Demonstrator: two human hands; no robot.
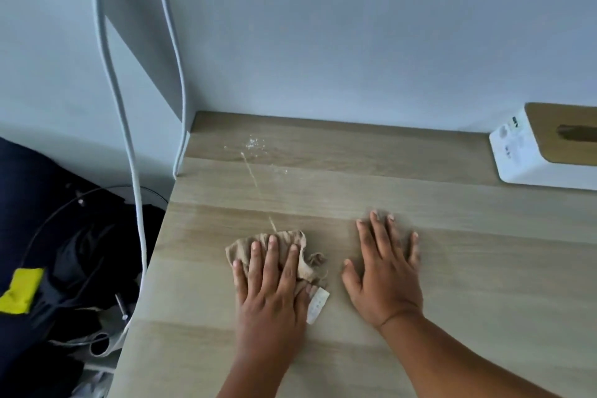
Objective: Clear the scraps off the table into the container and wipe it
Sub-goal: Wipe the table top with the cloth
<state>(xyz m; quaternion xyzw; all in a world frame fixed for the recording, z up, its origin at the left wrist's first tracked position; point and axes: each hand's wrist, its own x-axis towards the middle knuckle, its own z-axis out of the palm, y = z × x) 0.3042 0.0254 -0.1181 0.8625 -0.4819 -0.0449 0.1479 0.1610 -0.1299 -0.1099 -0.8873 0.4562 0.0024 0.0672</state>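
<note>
My left hand (269,284) presses flat on the cloth (284,252) at lower centre to mop the wet streak (255,171) above, right hand (384,271) spread flat, steadying me on the surface (452,268).

Marks on the white box (517,152) and cloth tag (318,304) — too blurred to read.

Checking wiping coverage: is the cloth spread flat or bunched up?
Bunched: the cloth lies crumpled in folds under the left hand, pressed on the table.

bare table (420,197) ahead of both hands, white box (529,155) blocking far right, wall (355,42) behind
</note>
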